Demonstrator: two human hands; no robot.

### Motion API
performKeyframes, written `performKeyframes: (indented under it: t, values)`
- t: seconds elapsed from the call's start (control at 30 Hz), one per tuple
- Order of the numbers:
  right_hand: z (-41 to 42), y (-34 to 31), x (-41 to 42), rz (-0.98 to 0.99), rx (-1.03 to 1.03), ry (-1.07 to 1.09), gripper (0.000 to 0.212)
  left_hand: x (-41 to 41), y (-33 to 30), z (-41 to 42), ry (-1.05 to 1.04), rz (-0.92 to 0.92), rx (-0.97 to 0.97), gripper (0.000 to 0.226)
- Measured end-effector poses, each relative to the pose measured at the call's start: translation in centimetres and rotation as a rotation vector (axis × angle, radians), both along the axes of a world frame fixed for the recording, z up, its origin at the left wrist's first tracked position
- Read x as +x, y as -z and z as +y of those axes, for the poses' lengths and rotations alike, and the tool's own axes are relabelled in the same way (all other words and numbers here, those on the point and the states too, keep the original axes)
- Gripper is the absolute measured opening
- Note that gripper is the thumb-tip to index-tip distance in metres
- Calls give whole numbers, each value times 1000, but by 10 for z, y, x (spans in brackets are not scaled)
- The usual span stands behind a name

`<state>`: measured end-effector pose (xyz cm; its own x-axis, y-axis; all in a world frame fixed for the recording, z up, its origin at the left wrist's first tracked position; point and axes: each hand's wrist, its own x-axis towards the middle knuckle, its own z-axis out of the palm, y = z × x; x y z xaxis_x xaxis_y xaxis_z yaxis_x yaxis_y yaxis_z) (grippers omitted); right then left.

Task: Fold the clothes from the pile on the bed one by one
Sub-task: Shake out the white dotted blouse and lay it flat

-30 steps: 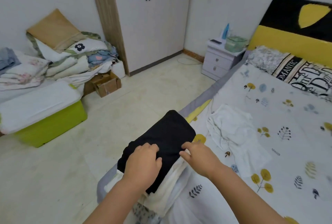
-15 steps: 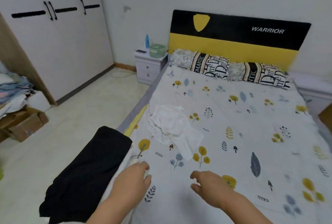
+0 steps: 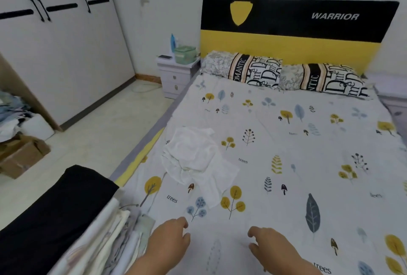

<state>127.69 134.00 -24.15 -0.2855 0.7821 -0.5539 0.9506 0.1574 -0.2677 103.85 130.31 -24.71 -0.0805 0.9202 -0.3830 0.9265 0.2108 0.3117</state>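
Empty-handed, loosely curled fingers (image 3: 184,224) of the left hand (image 3: 168,244) and those of the right hand (image 3: 272,247) hover over the printed bed sheet (image 3: 308,164) near the bed's foot edge, holding nothing. Just left of the left hand, at the bed's near left corner, stands a stack of folded clothes (image 3: 123,230) topped by a folded black garment (image 3: 59,210). Ahead, near the left edge of the bed, lies the only unfolded item in view, a crumpled white garment (image 3: 193,160), well apart from both hands. By all appearances one fold is finished and the next begins: the coming move calls for a forward reach to pick up the white piece and spread it flat. Legible writing includes "WARRIOR" on the black-and-yellow headboard (image 3: 297,23), "trees" repeated across the sheet, and part of "ROMANTIC" on the pillows (image 3: 253,69) at the head edge.
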Motion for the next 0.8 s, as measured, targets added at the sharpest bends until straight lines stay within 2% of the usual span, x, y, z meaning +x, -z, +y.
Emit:
performKeyframes:
  t: [0.3, 0.5, 0.63, 0.8]
  values:
    - [71, 90, -14, -65, 47, -15, 37, 1, 87, 86, -9, 73, -45, 42]
    - [131, 155, -49, -39, 65, -9, 70, -13, 145, 164, -47, 131, -20, 67]
    - [177, 200, -80, -31, 71, -50, 94, -36, 180, 216, -57, 198, 22, 73]
    - [216, 244, -113, -13, 90, -124, 103, -55, 218, 276, -82, 292, 115, 84]
